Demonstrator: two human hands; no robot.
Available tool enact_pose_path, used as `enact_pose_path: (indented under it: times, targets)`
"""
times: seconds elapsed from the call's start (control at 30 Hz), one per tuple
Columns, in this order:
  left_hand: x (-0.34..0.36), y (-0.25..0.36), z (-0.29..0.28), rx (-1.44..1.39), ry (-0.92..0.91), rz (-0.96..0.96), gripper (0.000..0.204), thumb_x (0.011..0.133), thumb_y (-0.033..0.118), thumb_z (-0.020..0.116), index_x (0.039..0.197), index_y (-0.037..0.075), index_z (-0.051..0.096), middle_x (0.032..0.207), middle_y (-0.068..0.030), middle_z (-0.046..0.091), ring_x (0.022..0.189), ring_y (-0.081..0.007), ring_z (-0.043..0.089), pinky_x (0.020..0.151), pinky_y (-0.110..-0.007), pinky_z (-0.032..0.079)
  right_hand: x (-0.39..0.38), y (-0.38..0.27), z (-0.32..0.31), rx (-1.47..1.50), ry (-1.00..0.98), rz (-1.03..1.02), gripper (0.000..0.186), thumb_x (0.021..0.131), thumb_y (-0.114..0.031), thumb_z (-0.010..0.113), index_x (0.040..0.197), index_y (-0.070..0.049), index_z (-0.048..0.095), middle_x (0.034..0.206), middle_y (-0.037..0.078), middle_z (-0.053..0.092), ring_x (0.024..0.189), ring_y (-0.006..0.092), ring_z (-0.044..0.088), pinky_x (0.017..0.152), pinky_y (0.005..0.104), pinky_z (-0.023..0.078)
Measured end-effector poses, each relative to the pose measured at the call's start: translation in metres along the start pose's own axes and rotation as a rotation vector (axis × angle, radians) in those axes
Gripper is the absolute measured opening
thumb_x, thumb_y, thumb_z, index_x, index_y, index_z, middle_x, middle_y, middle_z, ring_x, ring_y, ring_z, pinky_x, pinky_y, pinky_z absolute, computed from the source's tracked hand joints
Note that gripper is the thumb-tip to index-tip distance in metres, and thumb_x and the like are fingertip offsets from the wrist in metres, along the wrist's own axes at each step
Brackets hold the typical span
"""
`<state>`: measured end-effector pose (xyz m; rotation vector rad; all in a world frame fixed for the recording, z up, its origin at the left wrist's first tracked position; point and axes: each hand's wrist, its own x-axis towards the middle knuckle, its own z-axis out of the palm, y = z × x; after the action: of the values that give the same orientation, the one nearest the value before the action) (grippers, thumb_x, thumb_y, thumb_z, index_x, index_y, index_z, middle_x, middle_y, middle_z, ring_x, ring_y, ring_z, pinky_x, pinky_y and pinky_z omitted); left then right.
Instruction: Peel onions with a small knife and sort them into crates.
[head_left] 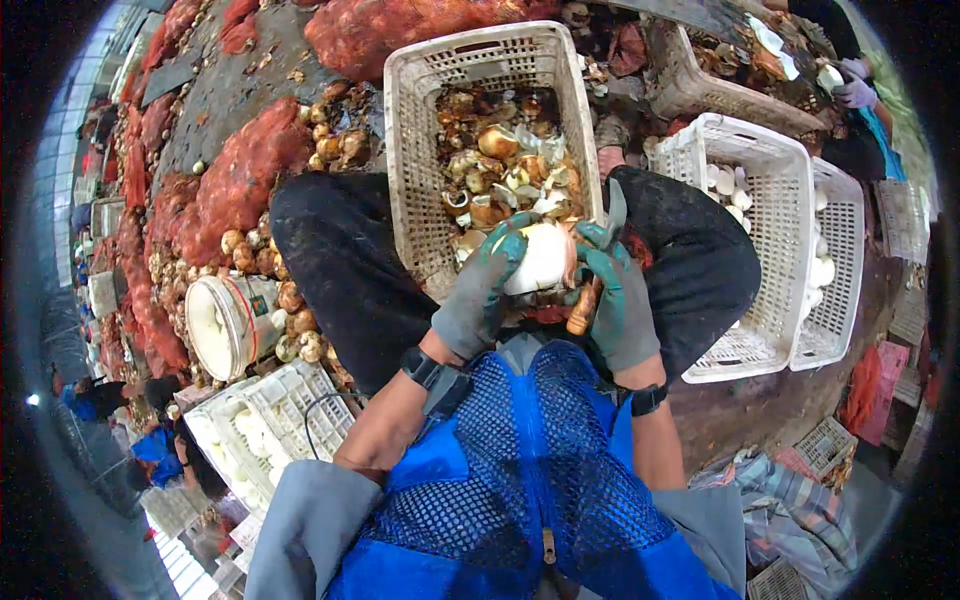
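Observation:
Above the near end of a white plastic crate [397, 130], my gloved left hand [488, 283] is closed around a large white onion [540, 258], mostly bare of skin. My right hand [618, 290], in a matching grey-green glove, grips a knife [583, 308] by its wooden handle. Its grey blade points up and away from me, and the right thumb and fingertips are against the onion's right side, where a strip of brownish skin [571, 258] hangs. Inside the crate lie brown onions [497, 142] and loose peel. My fingers partly cover the onion.
Two white crates [752, 345] with peeled onions stand at right. On the left are a white bucket [222, 328], another crate of peeled onions [265, 425], loose onions [245, 257] and red mesh sacks [245, 180]. At far right a co-worker's gloved hands [855, 85] hold something white.

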<state>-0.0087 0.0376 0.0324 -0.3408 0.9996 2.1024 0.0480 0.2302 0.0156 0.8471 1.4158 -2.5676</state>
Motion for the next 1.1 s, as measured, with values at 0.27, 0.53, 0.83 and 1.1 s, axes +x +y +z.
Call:
enact_pose_path:
  times: [0.27, 0.53, 0.83, 1.1]
  targets:
    - [0.005, -0.011, -0.002, -0.081, 0.065, 0.109, 0.065, 0.108, 0.053, 0.06, 0.159, 0.014, 0.051, 0.149, -0.0076, 0.063, 0.133, -0.025, 0.065, 0.114, -0.045, 0.054, -0.018, 0.001, 0.009, -1.012, -0.013, -0.603, 0.051, 0.101, -0.011, 0.064, 0.15, 0.001, 0.054, 0.12, 0.025, 0.068, 0.102, 0.0339, 0.07, 0.084, 0.0481, 0.058]
    - [0.01, -0.026, -0.018, -0.179, 0.112, 0.062, 0.067, 0.106, 0.059, 0.062, 0.156, 0.016, 0.055, 0.145, -0.0072, 0.067, 0.128, -0.0245, 0.067, 0.107, -0.046, 0.058, -0.021, 0.012, 0.025, -1.206, -0.003, -0.716, 0.073, 0.093, -0.015, 0.069, 0.159, 0.004, 0.044, 0.134, 0.031, 0.066, 0.117, 0.0464, 0.068, 0.098, 0.0545, 0.055]
    - [0.014, -0.023, -0.014, -0.261, 0.145, -0.007, 0.062, 0.104, 0.06, 0.066, 0.147, 0.016, 0.063, 0.134, -0.0063, 0.073, 0.115, -0.0244, 0.072, 0.096, -0.045, 0.063, -0.013, 0.036, 0.014, -1.408, 0.051, -0.721, 0.066, 0.096, -0.021, 0.072, 0.155, -0.002, 0.052, 0.135, 0.024, 0.068, 0.117, 0.0404, 0.07, 0.096, 0.0494, 0.057]
    - [0.011, -0.02, -0.011, -0.135, 0.124, 0.121, 0.062, 0.108, 0.054, 0.061, 0.155, 0.013, 0.056, 0.141, -0.0092, 0.07, 0.127, -0.0267, 0.069, 0.107, -0.047, 0.06, 0.002, 0.027, 0.003, -1.282, 0.074, -0.505, 0.048, 0.104, -0.018, 0.065, 0.148, -0.002, 0.059, 0.137, 0.023, 0.067, 0.116, 0.0413, 0.07, 0.097, 0.0511, 0.057]
